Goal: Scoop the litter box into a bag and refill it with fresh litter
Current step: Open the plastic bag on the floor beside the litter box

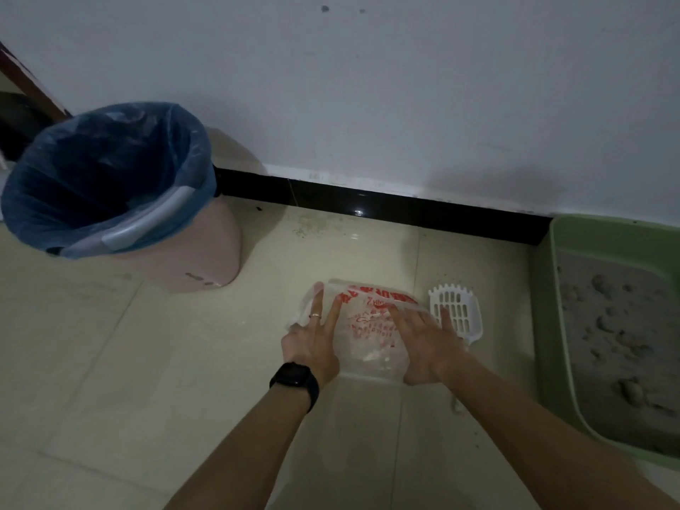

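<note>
The fingers [317,307] of both hands lie straight and spread, flat on a thin clear plastic bag [368,325] with red print; they curl round nothing. The left hand [311,347] presses the bag's left edge and the right hand [423,344] its right side, so the bag sits directly beneath them on the floor [147,362], apparently with its mouth toward the wall. It looks limp, crinkled and nearly empty. Just beside the right fingertips lies the white slotted scoop [460,307], long axis running away from the person, teeth far. Beyond it, at the right, stands the green litter box [544,325], its grey litter [618,325] clumped. The right hand is nearer both.
</note>
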A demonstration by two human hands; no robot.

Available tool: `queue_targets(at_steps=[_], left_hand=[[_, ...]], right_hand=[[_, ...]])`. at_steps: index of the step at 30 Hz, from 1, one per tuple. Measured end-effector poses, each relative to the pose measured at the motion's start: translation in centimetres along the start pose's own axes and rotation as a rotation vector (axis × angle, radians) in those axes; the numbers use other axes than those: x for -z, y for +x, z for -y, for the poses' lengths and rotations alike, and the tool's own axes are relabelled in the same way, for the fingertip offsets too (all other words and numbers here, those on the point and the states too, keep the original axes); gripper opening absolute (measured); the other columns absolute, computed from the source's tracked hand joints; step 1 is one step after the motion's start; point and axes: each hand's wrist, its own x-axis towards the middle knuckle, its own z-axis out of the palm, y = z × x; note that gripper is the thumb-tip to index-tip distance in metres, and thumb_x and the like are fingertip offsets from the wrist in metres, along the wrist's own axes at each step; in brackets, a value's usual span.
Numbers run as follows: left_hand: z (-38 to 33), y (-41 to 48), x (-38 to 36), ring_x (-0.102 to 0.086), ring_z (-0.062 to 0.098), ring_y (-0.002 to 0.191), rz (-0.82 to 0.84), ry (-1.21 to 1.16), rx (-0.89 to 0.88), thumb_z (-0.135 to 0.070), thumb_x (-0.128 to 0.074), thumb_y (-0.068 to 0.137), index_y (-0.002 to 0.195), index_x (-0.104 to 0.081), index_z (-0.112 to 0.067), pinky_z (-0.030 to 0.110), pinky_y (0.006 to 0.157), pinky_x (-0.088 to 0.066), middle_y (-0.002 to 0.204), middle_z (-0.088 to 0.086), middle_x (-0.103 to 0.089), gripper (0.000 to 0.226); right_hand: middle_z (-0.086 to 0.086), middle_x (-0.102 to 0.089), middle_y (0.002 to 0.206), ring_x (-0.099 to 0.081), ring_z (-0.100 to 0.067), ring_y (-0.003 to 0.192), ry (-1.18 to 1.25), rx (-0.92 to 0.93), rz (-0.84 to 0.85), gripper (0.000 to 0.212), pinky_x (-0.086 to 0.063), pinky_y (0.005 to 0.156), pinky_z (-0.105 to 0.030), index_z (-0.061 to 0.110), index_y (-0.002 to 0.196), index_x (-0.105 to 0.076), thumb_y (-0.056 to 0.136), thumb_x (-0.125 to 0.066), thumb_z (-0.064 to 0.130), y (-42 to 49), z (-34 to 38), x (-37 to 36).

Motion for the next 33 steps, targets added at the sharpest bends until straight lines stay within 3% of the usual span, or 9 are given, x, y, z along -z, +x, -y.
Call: queue_targets(at_steps=[5, 9, 12, 17, 23, 25, 27, 30, 33], left_hand=[[0.5, 2.9, -0.9, -0.055, 0.034, 0.114, 0.114, -0.139, -0.011, -0.04, -0.069, 0.08, 0.146, 0.025, -0.049, 0.04, 0.085, -0.052, 0.156, -0.006, 0.037, 0.115], [2.2, 4.6, -1.7, -0.05, 0.034, 0.126, 0.189, -0.316, 0.028, -0.047, -0.078, 0.067, 0.15, 0.005, -0.041, 0.049, 0.103, -0.044, 0.161, -0.005, 0.008, 0.117], [2.7, 4.2, -1.4, -0.047, 0.032, 0.129, 0.055, -0.177, 0.005, -0.046, -0.064, 0.077, 0.152, 0.003, -0.037, 0.057, 0.113, -0.026, 0.164, 0.0, 0.001, 0.101], [1.5, 3.5, -0.3, -0.052, 0.027, 0.127, -0.13, 0.091, 0.016, -0.041, -0.044, 0.089, 0.157, 0.007, -0.027, 0.066, 0.112, 0.006, 0.165, 0.01, 0.006, 0.086], [0.3, 2.5, 1.6, -0.056, 0.029, 0.123, -0.163, 0.171, -0.041, -0.04, -0.04, 0.093, 0.157, 0.002, -0.033, 0.064, 0.106, 0.026, 0.164, 0.011, -0.013, 0.077], [0.3, 2.3, 2.0, -0.053, 0.028, 0.127, -0.136, 0.132, -0.017, -0.04, -0.037, 0.094, 0.157, -0.004, -0.034, 0.065, 0.106, 0.025, 0.163, 0.009, -0.018, 0.072], [0.7, 2.0, 2.5, -0.053, 0.028, 0.126, -0.142, 0.106, 0.009, -0.036, -0.039, 0.093, 0.156, -0.009, -0.035, 0.066, 0.11, 0.015, 0.164, 0.01, -0.015, 0.07], [1.1, 1.3, 3.0, -0.048, 0.03, 0.126, -0.226, 0.166, -0.005, -0.027, -0.044, 0.091, 0.155, -0.018, -0.029, 0.056, 0.113, -0.009, 0.161, 0.011, -0.022, 0.07], [1.1, 0.7, 3.1, -0.035, 0.031, 0.135, -0.241, 0.229, -0.014, -0.025, -0.043, 0.092, 0.157, -0.012, -0.023, 0.056, 0.112, -0.008, 0.158, 0.011, -0.027, 0.072]], right_hand=[[-0.003, -0.003, 0.163, -0.006, -0.024, 0.15, 0.125, 0.02, -0.01, 0.133, 0.004, 0.117, -0.061, 0.03, 0.152, 0.015, 0.061, -0.081, 0.047, 1.4, -1.5, -0.2], [-0.002, -0.024, 0.158, -0.023, -0.02, 0.145, 0.135, 0.074, -0.081, 0.12, 0.0, 0.118, -0.056, 0.025, 0.151, -0.001, 0.063, -0.079, 0.049, 2.2, -1.6, 0.2], [-0.001, -0.025, 0.158, -0.024, -0.019, 0.145, 0.034, 0.162, -0.175, 0.109, 0.003, 0.118, -0.053, 0.023, 0.153, -0.008, 0.069, -0.072, 0.052, 2.3, -1.3, 0.7], [0.003, -0.026, 0.157, -0.023, -0.017, 0.144, 0.013, 0.257, -0.345, 0.095, 0.01, 0.117, -0.057, 0.026, 0.154, -0.02, 0.071, -0.055, 0.057, 2.0, -0.2, 2.1], [0.003, -0.062, 0.132, -0.06, -0.014, 0.117, 0.03, 0.264, -0.457, 0.055, 0.004, 0.121, -0.043, 0.024, 0.142, -0.047, 0.087, -0.049, 0.024, 2.2, 0.3, 2.2], [-0.001, -0.068, 0.121, -0.065, -0.017, 0.107, 0.083, 0.215, -0.462, 0.05, 0.001, 0.121, -0.037, 0.02, 0.136, -0.051, 0.086, -0.052, 0.014, 2.5, 0.2, 2.0], [-0.002, -0.067, 0.122, -0.062, -0.021, 0.113, 0.141, 0.148, -0.509, 0.047, -0.01, 0.12, -0.041, 0.019, 0.132, -0.054, 0.086, -0.057, 0.013, 2.6, -0.3, 2.1], [0.001, -0.066, 0.12, -0.056, -0.024, 0.116, 0.007, 0.134, -0.562, 0.04, -0.023, 0.109, -0.048, 0.023, 0.119, -0.064, 0.079, -0.066, 0.03, 2.4, -0.8, 2.2], [0.0, -0.066, 0.115, -0.057, -0.024, 0.112, -0.045, 0.162, -0.612, 0.039, -0.029, 0.098, -0.047, 0.022, 0.109, -0.069, 0.072, -0.074, 0.035, 2.0, -0.8, 2.4]])
